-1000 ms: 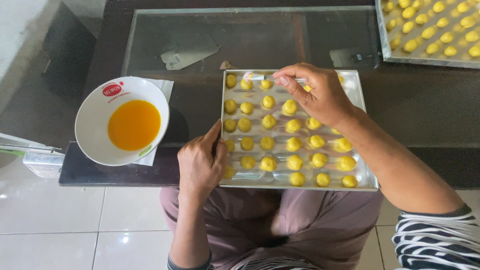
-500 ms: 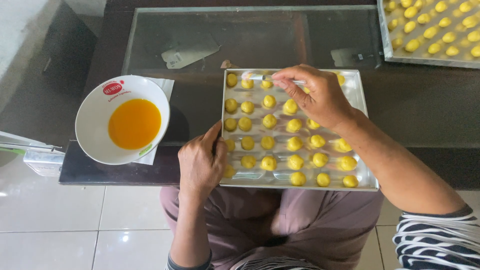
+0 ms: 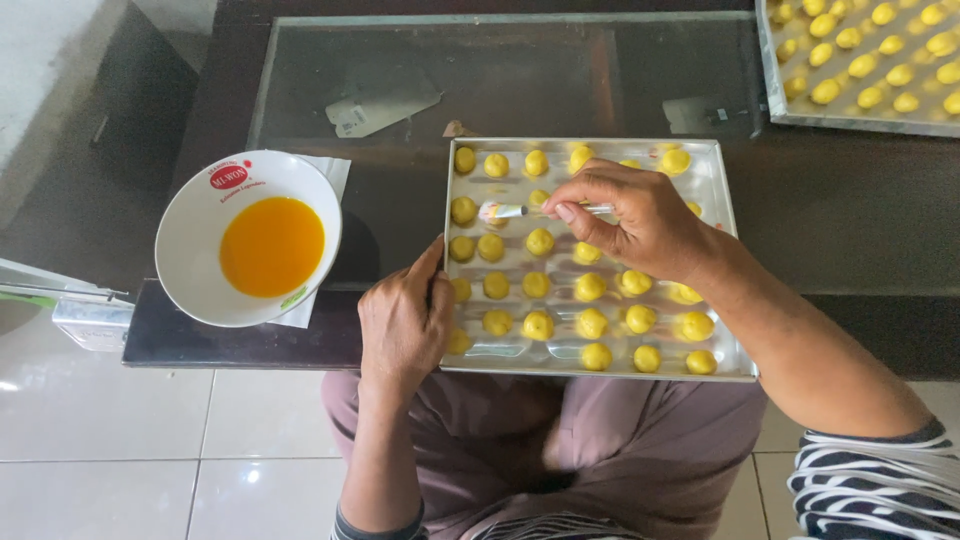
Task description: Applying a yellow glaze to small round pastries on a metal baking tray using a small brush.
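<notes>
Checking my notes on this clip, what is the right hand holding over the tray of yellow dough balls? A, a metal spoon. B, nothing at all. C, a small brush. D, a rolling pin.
C: the right hand pinches a small brush, its tip over the yellow dough balls in the metal tray.

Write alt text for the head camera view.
A right hand holds a small brush over yellow dough balls on a metal tray, the left hand steadying its edge. A white bowl of orange liquid sits left.
</notes>
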